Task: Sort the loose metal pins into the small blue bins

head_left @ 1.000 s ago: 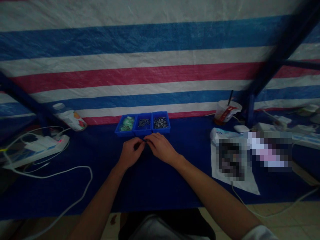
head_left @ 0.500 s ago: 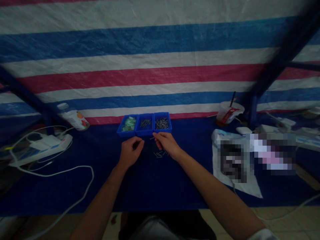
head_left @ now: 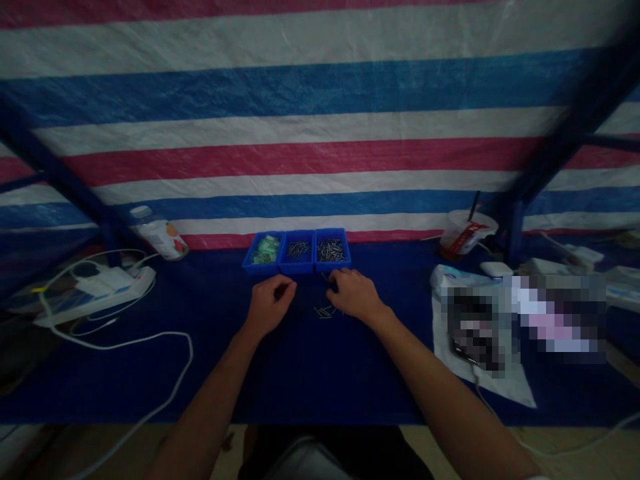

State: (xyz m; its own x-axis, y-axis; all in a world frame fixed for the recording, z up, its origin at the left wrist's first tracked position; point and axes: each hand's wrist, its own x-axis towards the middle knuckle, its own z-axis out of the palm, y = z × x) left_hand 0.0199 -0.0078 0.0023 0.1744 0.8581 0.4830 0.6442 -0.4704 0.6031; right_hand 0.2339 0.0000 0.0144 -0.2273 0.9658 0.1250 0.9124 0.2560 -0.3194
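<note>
My left hand (head_left: pixel 270 303) hovers over the blue table, thumb and fingers pinched together; whatever may be between them is too small to make out. To its right, my right hand (head_left: pixel 355 293) is palm down with its fingers curled, just in front of the trays. A thin metal screw (head_left: pixel 324 277) sticks out at its fingertips. Below that hand lies a small pile of loose screws (head_left: pixel 325 312), partly covered by it. Three joined blue trays stand behind: a left tray (head_left: pixel 260 270) with green-and-clear packets, a middle tray (head_left: pixel 299 268) with some screws, a right tray (head_left: pixel 334 267) holding more.
A bottle (head_left: pixel 163 237) and a white power strip (head_left: pixel 120 293) with looping cable lie at left. On the right are a drink cup (head_left: pixel 463 233) with a straw, a white plastic bag (head_left: pixel 505 390) and another power strip. A striped tarp (head_left: pixel 320 157) hangs behind.
My right hand has turned palm down and shifted slightly right, away from my left hand. My left hand keeps its pinch. The whole view has shifted a little.
</note>
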